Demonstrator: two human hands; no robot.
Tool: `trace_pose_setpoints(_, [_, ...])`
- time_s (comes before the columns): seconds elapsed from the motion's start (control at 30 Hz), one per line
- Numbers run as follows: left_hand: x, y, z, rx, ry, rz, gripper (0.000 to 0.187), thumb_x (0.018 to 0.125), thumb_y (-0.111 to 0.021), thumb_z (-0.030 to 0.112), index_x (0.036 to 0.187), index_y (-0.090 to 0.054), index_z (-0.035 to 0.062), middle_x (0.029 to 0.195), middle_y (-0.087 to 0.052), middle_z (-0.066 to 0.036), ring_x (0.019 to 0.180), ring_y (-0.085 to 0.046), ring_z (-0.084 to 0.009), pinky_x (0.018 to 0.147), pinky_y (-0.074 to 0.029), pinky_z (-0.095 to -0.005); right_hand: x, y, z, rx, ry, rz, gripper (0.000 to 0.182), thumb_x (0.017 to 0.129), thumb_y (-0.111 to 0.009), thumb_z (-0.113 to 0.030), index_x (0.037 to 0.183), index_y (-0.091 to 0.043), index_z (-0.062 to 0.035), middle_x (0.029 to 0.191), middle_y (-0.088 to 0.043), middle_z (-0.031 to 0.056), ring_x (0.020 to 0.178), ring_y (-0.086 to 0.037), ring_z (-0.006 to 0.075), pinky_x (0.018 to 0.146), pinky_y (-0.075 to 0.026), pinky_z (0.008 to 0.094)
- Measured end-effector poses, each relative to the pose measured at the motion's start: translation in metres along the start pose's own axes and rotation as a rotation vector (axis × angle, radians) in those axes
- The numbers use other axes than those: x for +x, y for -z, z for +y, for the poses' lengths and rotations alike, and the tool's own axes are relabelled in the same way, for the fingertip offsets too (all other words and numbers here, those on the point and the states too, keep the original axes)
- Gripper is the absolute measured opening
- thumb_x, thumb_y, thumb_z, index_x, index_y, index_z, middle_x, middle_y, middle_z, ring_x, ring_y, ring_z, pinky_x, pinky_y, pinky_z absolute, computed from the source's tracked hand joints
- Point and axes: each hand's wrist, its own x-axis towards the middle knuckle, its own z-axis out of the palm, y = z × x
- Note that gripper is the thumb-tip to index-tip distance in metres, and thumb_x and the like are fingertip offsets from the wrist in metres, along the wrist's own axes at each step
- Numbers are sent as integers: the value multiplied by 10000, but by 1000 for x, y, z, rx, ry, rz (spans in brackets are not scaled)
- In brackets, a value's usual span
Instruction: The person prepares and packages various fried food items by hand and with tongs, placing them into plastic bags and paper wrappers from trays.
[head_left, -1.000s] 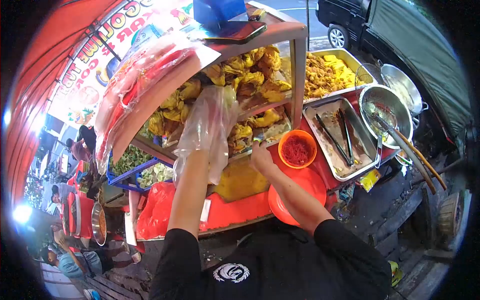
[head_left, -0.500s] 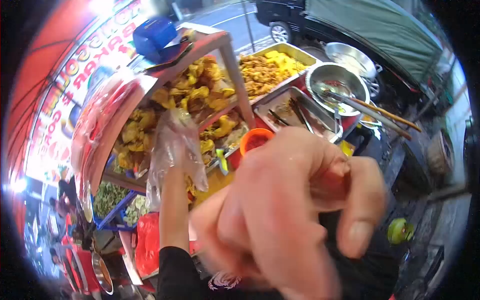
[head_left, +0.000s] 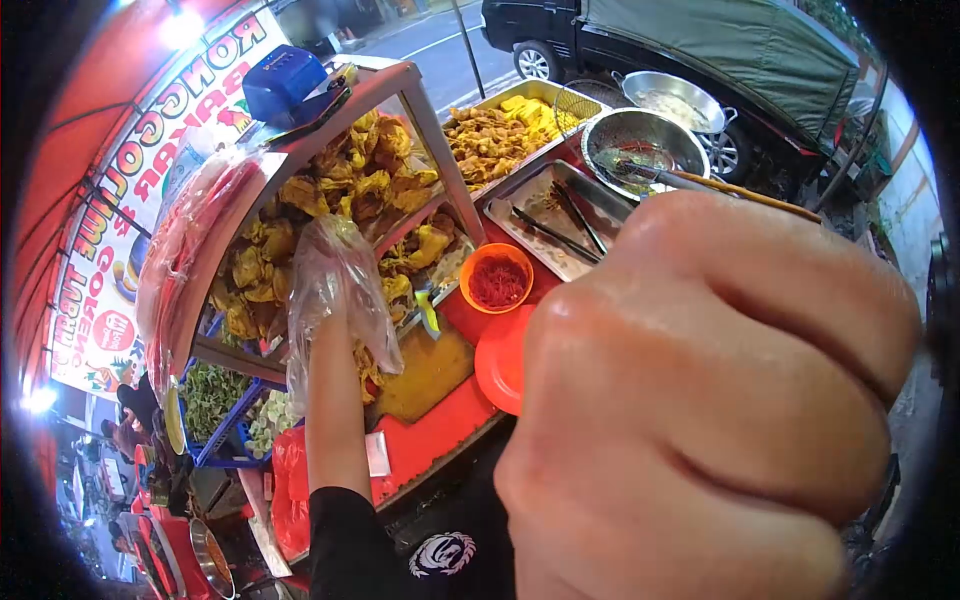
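Red blazed across the surface (head_left: 432,425)! Near its front edge shone a yellow-brown board (head_left: 427,378) and red-orange plate (head_left: 503,362); farther in, an orange bowl (head_left: 466,286) of crimson shreds (head_left: 498,282)! Golden-yellow chicken (head_left: 368,186) glowed around a whitish, see-through bag (head_left: 328,255)!

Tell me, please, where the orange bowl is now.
In the head view, the orange bowl sits near the centre, between the metal tray and the red plate, left of the right hand.
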Motion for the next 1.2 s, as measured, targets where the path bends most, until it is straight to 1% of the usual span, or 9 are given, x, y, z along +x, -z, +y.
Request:
trace_pose_setpoints(0.33, [-5,19,5,-21,-22,-39,215,881,-597,110,1087,-611,53,1090,-634,-131,994,-605,-237,863,-489,-324,0,-3,4,63,40,-66,126,808,-595,-50,731,-495,-61,605,-474,19,614,-463,115,597,-407,331])
trace_pose_setpoints(0.77, [-22,37,4,-34,-5,-57,222,878,-605,117,1090,-610,52,1100,-631,-129,1000,-603,-230,864,-489,-319,-8,18,-5,193,90,-104,262,821,-547,-8,605,-435,-105,556,-443,31,541,-431,132,532,-403,378])
trace_pose_setpoints(0.93, [-25,39,4,-35,-14,-58,225,877,-609,119,1092,-609,51,1103,-629,-128,1003,-602,-227,865,-488,-317,-21,42,-3,213,133,-64,321,827,-528,8,557,-412,-122,537,-431,36,514,-419,138,507,-402,397])
trace_pose_setpoints(0.97, [-26,41,4,-32,-17,-57,226,876,-609,120,1092,-609,51,1104,-629,-128,1004,-601,-226,865,-488,-317,-25,54,-3,79,135,-24,306,848,-550,-80,570,-429,-119,532,-433,16,502,-419,128,620,-396,474])
trace_pose_setpoints(1.07, [-29,43,5,-34,-28,-58,228,876,-611,121,1092,-609,51,1106,-628,-128,1005,-601,-225,865,-488,-315,-71,115,4,-669,69,292,408,912,-618,-342,607,-479,-110,517,-439,-44,467,-420,96,958,-377,704])
trace_pose_setpoints(1.1, [-31,45,6,-35,-29,-59,228,876,-612,122,1093,-609,51,1107,-628,-128,1006,-600,-224,865,-488,-315,-89,141,8,-836,-92,413,359,921,-613,-275,631,-506,-93,551,-464,-33,520,-452,85,998,-416,608])
trace_pose_setpoints(1.13, [-34,43,7,-34,-32,-61,229,875,-612,122,1093,-608,51,1108,-628,-127,1006,-600,-224,865,-488,-315,-120,172,17,-1020,-290,612,290,925,-616,-199,677,-538,-69,599,-492,-42,560,-463,74,878,-510,404])
trace_pose_setpoints(1.17, [-39,46,6,-32,-22,-60,230,875,-613,123,1093,-608,51,1109,-627,-127,1007,-600,-223,865,-488,-314,-139,190,29,-1104,-616,860,210,922,-620,-151,747,-584,-41,635,-511,-51,571,-464,62,697,-490,273])
trace_pose_setpoints(1.2, [-42,47,7,-30,-24,-62,230,875,-613,123,1093,-608,51,1109,-627,-127,1007,-600,-223,866,-488,-314,-174,226,48,-1295,-747,857,199,893,-667,-206,813,-623,-29,657,-562,-14,598,-490,61,582,-426,250])
